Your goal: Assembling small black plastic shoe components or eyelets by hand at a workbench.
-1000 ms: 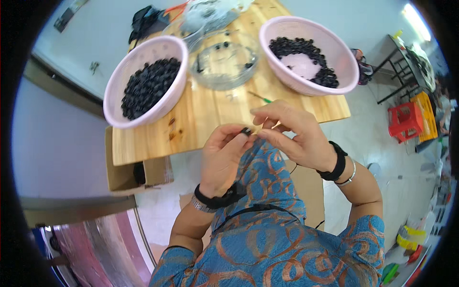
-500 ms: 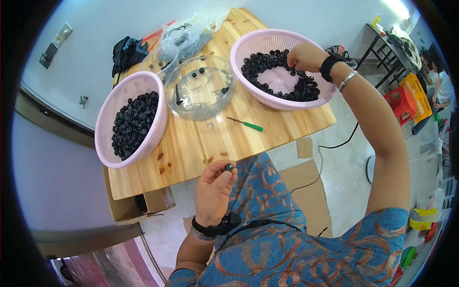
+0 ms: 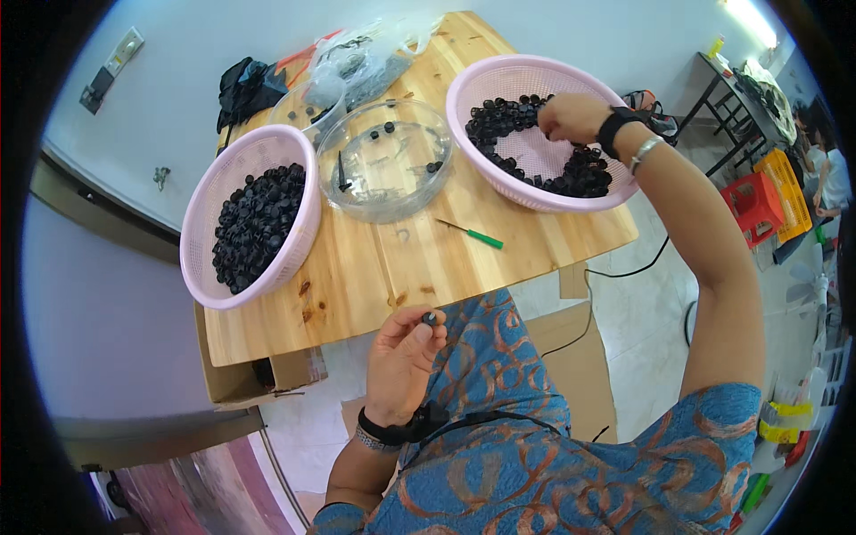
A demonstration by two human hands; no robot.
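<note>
My left hand (image 3: 403, 361) is in front of the table's near edge, thumb and fingers pinching a small round black cap (image 3: 429, 318) with a pale spot on top. My right hand (image 3: 573, 118) reaches into the pink basket (image 3: 499, 189) at the right, its fingers curled downward and closed. What those fingertips hold, if anything, is hidden. Black ring-like caps (image 3: 495, 125) lie around the basket's sides, with bare mesh in the middle. A second pink basket (image 3: 311, 209) at the left holds a heap of black caps (image 3: 259, 223).
Between the baskets stands a clear round tub (image 3: 392, 207) with a few black pieces. A green-handled screwdriver (image 3: 484, 239) lies on the wooden table (image 3: 374, 285). Plastic bags (image 3: 357, 67) are piled behind. Under the table is a cardboard box (image 3: 299, 374); a red stool (image 3: 753, 209) stands far right.
My right hand has moved slightly nearer to me inside the right basket, its fingertips now over the bare mesh. The left hand keeps its pinch on the cap. The whole view has shifted slightly.
</note>
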